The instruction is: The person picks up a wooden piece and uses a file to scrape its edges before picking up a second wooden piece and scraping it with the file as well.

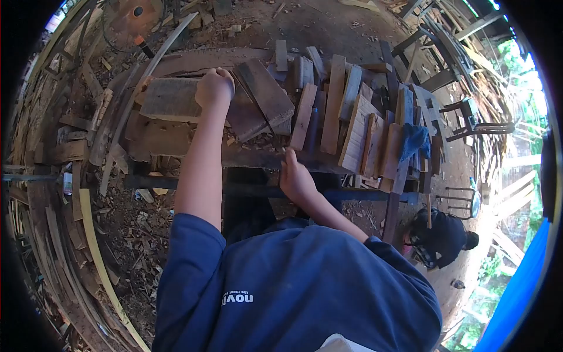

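My left hand [216,88] is closed in a fist over the near end of a grey wooden block [171,98]; what it grips is hidden. To its right, a brown board [267,94] lies slanted across another board, with a thin dark strip [253,97] running along it. My right hand [298,179] is at the bench's near edge, fingers curled together, its fingertips just below a narrow upright-lying wood piece [303,116]. Anything between those fingers is too small to make out.
Many wood offcuts [333,102] lie on the bench, with a blue cloth [415,142] at its right. A person [437,237] crouches at the lower right. A chair [472,120] stands at the far right. Long wood strips [102,258] are piled at the left.
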Motion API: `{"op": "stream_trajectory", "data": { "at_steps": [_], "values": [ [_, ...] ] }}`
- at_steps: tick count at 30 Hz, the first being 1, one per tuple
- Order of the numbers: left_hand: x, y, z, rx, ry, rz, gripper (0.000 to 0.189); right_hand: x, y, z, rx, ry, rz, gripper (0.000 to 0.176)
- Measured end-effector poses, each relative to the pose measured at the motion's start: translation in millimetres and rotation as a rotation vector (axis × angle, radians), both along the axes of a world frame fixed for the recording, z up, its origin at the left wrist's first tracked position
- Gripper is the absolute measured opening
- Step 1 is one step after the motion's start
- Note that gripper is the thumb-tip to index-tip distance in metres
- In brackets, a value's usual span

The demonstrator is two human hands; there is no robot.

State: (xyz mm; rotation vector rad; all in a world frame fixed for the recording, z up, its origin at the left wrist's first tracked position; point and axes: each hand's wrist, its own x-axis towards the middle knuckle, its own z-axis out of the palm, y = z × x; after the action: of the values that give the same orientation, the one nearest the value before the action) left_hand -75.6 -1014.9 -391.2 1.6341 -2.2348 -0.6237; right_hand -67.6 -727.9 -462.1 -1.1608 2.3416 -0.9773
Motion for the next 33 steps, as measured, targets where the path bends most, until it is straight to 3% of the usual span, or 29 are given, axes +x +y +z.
{"op": "stream_trajectory", "data": {
  "at_steps": [4, 6, 7, 9, 11, 13, 14, 16, 18, 19, 20, 23, 26, 28, 31, 32, 33],
  "values": [
    [-2.6, -7.6, -19.6, -0.017, 0.033, 0.009, 0.040, 17.4, 71.6, -32.4, 0.006, 0.040, 0.005, 0.039],
    [-0.1, -9.2, -35.2, -0.351, 0.129, -0.029, 0.029, 23.4, 94.9, -31.8, 0.154, -0.082, -0.056, 0.038],
    [2.1, -2.2, -27.2, -0.360, 0.129, -0.030, 0.029, 24.2, 100.6, -31.4, 0.144, -0.081, -0.057, 0.038],
    [9.7, 35.5, 1.8, -0.831, 0.324, -0.111, 0.018, 25.8, 108.0, -30.9, 0.185, -0.158, -0.080, 0.035],
    [11.4, 90.8, 43.3, -0.184, 0.925, -0.414, 0.016, 20.9, 106.3, -26.8, 0.225, -0.202, -0.079, 0.034],
    [40.9, 165.2, 111.3, 0.490, 1.104, -0.814, 0.018, 15.6, 107.8, -45.1, 0.266, -0.243, -0.073, 0.033],
    [51.2, 184.8, 129.7, 0.645, 1.244, -1.145, 0.025, 12.0, 111.8, -79.7, 0.089, -0.205, 0.007, 0.033],
    [70.9, 222.5, 157.5, 1.155, 1.397, -1.705, 0.041, 14.1, 107.2, -67.3, -0.087, -0.165, 0.094, 0.033],
    [86.3, 238.6, 178.8, 1.224, 1.535, -1.953, 0.035, 18.7, 100.2, -30.7, 0.328, -0.207, -0.028, 0.033],
    [90.6, 245.0, 185.7, 1.213, 1.531, -1.957, 0.035, 18.8, 102.7, -33.8, 0.274, -0.214, -0.021, 0.033],
    [94.4, 250.8, 191.1, 1.183, 1.715, -1.920, 0.037, 16.2, 104.0, -36.1, 0.252, -0.214, -0.017, 0.034],
    [110.6, 266.2, 185.5, 1.153, 1.908, -1.804, 0.032, 10.7, 107.5, -38.6, 0.177, -0.196, 0.002, 0.036],
    [111.4, 263.8, 191.2, 1.116, 1.988, -1.778, 0.026, 12.5, 105.8, -44.1, 0.145, -0.183, 0.002, 0.038],
    [112.2, 245.5, 199.7, 0.937, 1.697, -1.888, 0.024, 12.1, 105.9, -45.8, 0.162, -0.186, -0.011, 0.038],
    [119.6, 249.6, 202.3, 0.930, 1.755, -1.758, 0.019, 14.1, 102.8, -47.3, 0.244, -0.232, 0.009, 0.037],
    [121.5, 249.9, 201.7, 0.927, 1.763, -1.755, 0.019, 17.5, 93.3, -20.4, 0.251, -0.240, 0.000, 0.037],
    [123.7, 249.7, 200.9, 0.921, 1.783, -1.741, 0.017, 14.0, 102.4, -42.5, 0.259, -0.246, -0.006, 0.036]
  ]
}}
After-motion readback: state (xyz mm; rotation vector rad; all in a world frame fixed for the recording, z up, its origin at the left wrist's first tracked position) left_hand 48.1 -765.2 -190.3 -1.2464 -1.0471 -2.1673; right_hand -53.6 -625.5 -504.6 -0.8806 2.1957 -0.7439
